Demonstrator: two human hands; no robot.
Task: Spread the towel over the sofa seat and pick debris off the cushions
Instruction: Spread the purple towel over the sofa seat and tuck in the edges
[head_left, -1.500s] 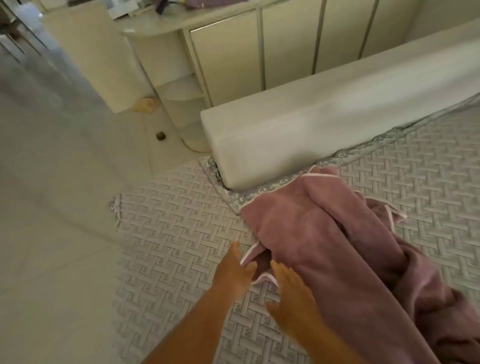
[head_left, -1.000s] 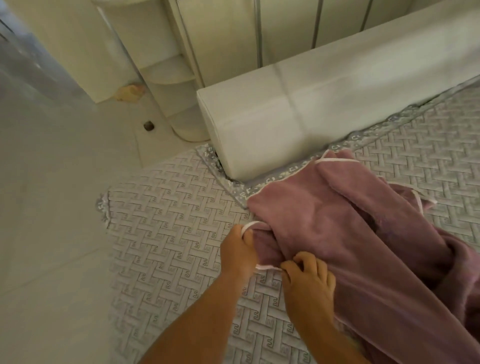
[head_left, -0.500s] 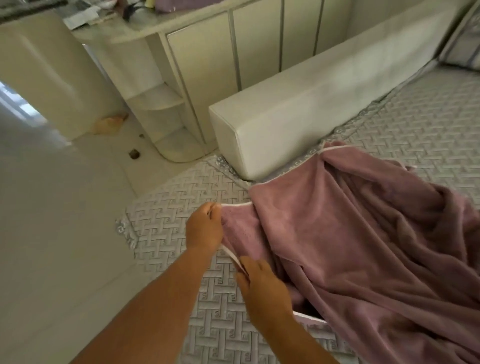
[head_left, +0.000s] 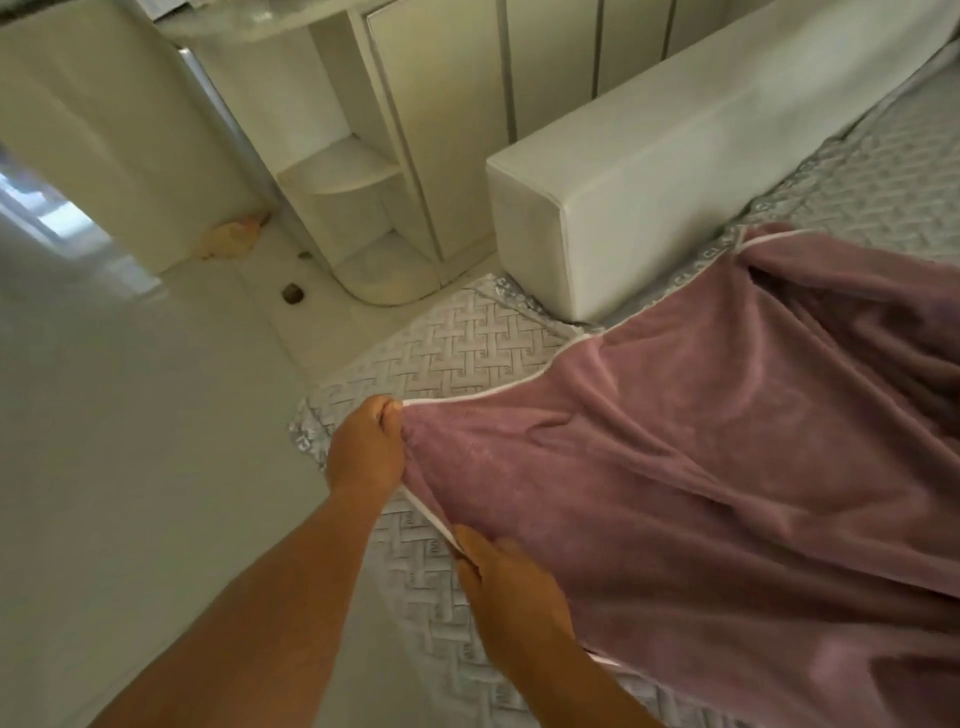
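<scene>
A mauve towel (head_left: 701, 467) with a thin white hem lies stretched over the sofa seat, which wears a grey woven-pattern cover (head_left: 457, 348). My left hand (head_left: 366, 452) pinches the towel's corner near the seat's left end. My right hand (head_left: 509, 587) grips the white hem a little nearer to me. The cloth between the two hands is pulled taut, and folds still bunch toward the upper right. No debris shows on the cushions.
The cream sofa backrest (head_left: 675, 171) runs behind the towel. Beyond it stand cream cabinets with a rounded corner shelf (head_left: 353, 218). The pale floor (head_left: 130, 415) lies left of the seat, with a small dark object (head_left: 292, 293) and a yellowish bundle (head_left: 228, 236) on it.
Both hands took hold of the towel's edge and moved apart, drawing the bunched cloth out flatter toward the seat's left end. The camera view has swung up and left.
</scene>
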